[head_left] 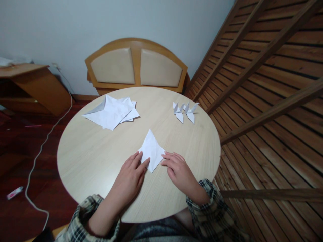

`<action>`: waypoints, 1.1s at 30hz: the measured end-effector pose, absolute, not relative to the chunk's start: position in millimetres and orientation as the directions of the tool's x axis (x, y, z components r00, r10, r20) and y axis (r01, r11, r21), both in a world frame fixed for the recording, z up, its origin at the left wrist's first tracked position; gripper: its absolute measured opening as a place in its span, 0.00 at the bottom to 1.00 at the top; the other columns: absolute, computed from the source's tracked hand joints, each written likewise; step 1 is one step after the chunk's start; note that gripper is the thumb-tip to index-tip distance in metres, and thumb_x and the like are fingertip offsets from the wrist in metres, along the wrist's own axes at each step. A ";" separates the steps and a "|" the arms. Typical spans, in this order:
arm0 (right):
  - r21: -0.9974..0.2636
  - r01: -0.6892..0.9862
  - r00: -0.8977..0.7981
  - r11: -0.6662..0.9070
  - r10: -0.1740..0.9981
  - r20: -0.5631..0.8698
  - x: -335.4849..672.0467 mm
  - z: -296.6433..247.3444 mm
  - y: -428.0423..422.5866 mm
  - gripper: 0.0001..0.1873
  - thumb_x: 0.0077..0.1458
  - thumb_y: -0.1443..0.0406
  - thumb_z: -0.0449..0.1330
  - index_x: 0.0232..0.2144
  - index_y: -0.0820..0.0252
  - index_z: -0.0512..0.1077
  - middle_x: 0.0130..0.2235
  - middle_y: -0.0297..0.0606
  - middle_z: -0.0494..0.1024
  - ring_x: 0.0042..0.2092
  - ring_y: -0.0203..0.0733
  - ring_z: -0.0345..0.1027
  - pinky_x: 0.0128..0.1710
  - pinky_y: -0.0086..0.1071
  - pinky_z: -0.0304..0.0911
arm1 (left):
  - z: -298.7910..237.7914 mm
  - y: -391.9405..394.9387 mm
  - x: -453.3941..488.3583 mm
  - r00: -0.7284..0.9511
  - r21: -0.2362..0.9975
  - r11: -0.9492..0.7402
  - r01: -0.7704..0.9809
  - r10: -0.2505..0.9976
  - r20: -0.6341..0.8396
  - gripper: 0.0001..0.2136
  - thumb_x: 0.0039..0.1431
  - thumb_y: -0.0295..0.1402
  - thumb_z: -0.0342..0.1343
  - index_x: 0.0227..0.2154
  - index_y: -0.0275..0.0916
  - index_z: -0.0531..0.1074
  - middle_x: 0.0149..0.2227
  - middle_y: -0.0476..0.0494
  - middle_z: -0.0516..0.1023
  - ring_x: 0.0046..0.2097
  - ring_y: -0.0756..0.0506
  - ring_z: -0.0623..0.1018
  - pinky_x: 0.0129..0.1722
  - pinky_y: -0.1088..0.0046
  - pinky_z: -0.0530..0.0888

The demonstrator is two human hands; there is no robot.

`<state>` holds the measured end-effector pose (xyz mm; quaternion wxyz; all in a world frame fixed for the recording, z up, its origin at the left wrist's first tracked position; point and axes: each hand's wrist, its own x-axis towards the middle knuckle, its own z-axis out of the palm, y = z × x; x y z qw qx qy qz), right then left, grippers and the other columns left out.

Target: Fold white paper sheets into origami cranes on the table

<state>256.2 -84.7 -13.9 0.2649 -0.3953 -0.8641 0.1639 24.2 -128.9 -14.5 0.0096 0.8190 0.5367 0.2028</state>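
A white sheet of paper folded into a diamond [151, 151] lies on the round table in front of me. My left hand [133, 168] rests at its lower left edge, fingers stretched out, one fingertip on the paper. At the right corner, my right hand [178, 168] touches the paper with extended fingertips, its thumb lower down near the tabletop. Both hands are open, and neither visibly grips the sheet. Two folded paper cranes, a left one [178, 111] and a right one [190, 111], stand farther back to the right.
Several overlapping folded white sheets [111, 112] lie at the table's back left. The round table [83, 161] has a chair-like padded wooden backrest [137, 64] behind it. A slatted wooden partition [264, 111] slants along the right. A white cable [37, 158] trails over the floor.
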 end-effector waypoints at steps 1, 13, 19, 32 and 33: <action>-0.490 0.600 -0.544 0.632 0.772 0.330 256.3 -14.2 -84.5 0.19 0.52 0.78 0.51 0.40 0.56 0.74 0.53 0.40 0.76 0.59 0.44 0.65 0.61 0.51 0.55 | -13.8 -129.0 24.4 0.343 0.233 -0.424 0.875 0.884 0.319 0.17 0.67 0.30 0.47 0.56 0.40 0.70 0.60 0.32 0.69 0.62 0.33 0.67 0.56 0.46 0.70; -0.463 0.596 -0.542 0.656 0.754 0.370 257.0 -18.9 -82.9 0.21 0.52 0.78 0.52 0.41 0.56 0.77 0.53 0.41 0.75 0.59 0.48 0.65 0.59 0.51 0.59 | -10.8 -129.6 24.0 0.360 0.217 -0.423 0.880 0.891 0.277 0.18 0.66 0.28 0.48 0.58 0.39 0.69 0.61 0.31 0.67 0.62 0.33 0.66 0.57 0.47 0.69; -0.475 0.585 -0.530 0.658 0.753 0.390 256.4 -17.9 -83.5 0.21 0.52 0.78 0.53 0.42 0.56 0.76 0.52 0.42 0.76 0.57 0.47 0.66 0.57 0.50 0.61 | -11.0 -129.8 23.9 0.354 0.227 -0.414 0.882 0.898 0.262 0.19 0.66 0.28 0.49 0.58 0.39 0.68 0.61 0.32 0.67 0.63 0.33 0.65 0.58 0.47 0.68; -0.481 0.581 -0.537 0.657 0.753 0.381 256.4 -15.5 -84.1 0.20 0.54 0.77 0.53 0.42 0.54 0.77 0.53 0.40 0.76 0.58 0.47 0.65 0.57 0.50 0.60 | -10.4 -130.4 24.2 0.356 0.230 -0.423 0.877 0.891 0.283 0.18 0.67 0.28 0.47 0.58 0.39 0.68 0.61 0.32 0.67 0.63 0.34 0.65 0.57 0.47 0.69; -0.479 0.582 -0.538 0.657 0.753 0.379 256.4 -15.2 -84.3 0.20 0.55 0.77 0.53 0.42 0.54 0.77 0.53 0.40 0.76 0.58 0.46 0.65 0.57 0.50 0.60 | -10.5 -130.4 24.1 0.355 0.230 -0.423 0.876 0.890 0.285 0.18 0.66 0.29 0.47 0.58 0.39 0.68 0.61 0.32 0.67 0.63 0.34 0.65 0.57 0.47 0.69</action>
